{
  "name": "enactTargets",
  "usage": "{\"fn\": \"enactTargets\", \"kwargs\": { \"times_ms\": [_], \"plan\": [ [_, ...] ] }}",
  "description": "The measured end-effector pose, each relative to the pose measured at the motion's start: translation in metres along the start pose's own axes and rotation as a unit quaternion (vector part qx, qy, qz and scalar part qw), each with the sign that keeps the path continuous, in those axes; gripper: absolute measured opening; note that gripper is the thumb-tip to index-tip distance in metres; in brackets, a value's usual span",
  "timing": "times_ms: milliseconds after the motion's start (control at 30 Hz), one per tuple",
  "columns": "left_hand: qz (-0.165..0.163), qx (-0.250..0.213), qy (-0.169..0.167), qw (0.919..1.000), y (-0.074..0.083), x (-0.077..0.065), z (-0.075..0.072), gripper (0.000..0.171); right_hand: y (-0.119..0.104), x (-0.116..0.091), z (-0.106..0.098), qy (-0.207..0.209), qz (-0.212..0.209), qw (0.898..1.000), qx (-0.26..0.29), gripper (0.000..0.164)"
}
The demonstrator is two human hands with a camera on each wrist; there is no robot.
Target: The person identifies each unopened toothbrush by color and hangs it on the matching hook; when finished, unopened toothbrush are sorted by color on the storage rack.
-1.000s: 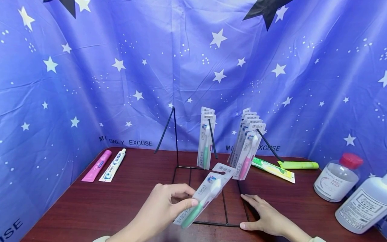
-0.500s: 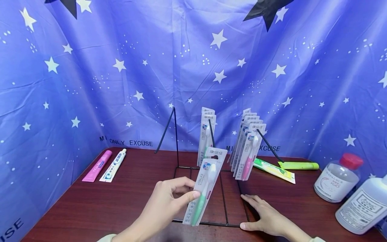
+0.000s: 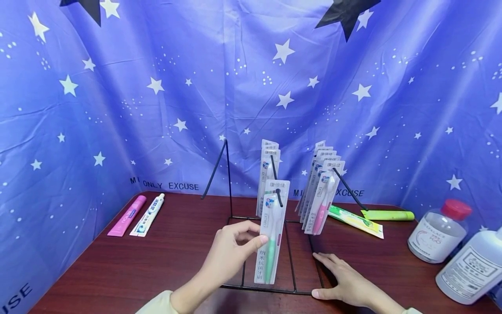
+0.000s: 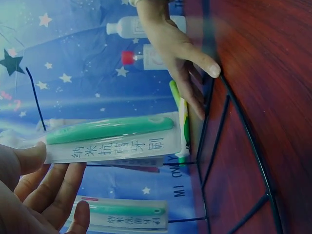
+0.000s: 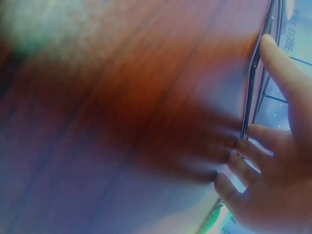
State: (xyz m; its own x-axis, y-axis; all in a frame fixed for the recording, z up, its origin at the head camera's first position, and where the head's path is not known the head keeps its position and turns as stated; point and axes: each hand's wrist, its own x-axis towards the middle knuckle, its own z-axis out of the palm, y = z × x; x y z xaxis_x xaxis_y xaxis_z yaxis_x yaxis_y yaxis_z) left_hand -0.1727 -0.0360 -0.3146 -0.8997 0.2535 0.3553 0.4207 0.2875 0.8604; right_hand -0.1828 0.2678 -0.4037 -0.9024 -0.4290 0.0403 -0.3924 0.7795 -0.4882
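Note:
In the head view my left hand pinches a packaged green toothbrush by the left edge of its card. The card is nearly upright, and the tip of the rack's middle hook shows through its top hole. My right hand rests with extended fingers on the right side of the black wire rack's base. Behind the held pack, several toothbrush packs hang on the same hook. More packs, a pink toothbrush at their front, hang from the right hook. The left hook is bare.
A pink tube and a white toothpaste tube lie left. At right lie a green-and-yellow tube and a lime tube, near a red-capped bottle and a white bottle. A starry blue curtain stands behind.
My left hand has moved right and slightly up, turning the tilted toothbrush pack nearly upright and bringing its hole onto the middle hook's tip. My right hand has stayed on the rack base.

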Motion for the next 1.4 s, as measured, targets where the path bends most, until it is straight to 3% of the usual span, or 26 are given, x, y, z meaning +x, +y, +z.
{"fn": "enactTargets", "kwargs": {
  "times_ms": [433,800,1167,1400],
  "plan": [
    [-0.006,-0.013,0.059,0.9982,-0.017,0.036,0.003,0.024,0.0,0.0,0.0,-0.009,0.008,1.0,0.012,0.083],
    [-0.054,-0.074,0.08,0.9925,-0.025,0.06,0.011,0.025,0.001,0.0,0.0,-0.01,0.005,1.0,0.017,0.083],
    [-0.075,-0.092,0.092,0.9887,-0.025,0.073,0.014,0.026,0.002,0.0,0.0,-0.002,-0.004,1.0,0.009,0.083],
    [-0.065,-0.094,0.099,0.9885,-0.025,0.076,0.014,0.031,0.002,0.0,0.0,-0.004,-0.001,1.0,0.01,0.083]
  ]
}}
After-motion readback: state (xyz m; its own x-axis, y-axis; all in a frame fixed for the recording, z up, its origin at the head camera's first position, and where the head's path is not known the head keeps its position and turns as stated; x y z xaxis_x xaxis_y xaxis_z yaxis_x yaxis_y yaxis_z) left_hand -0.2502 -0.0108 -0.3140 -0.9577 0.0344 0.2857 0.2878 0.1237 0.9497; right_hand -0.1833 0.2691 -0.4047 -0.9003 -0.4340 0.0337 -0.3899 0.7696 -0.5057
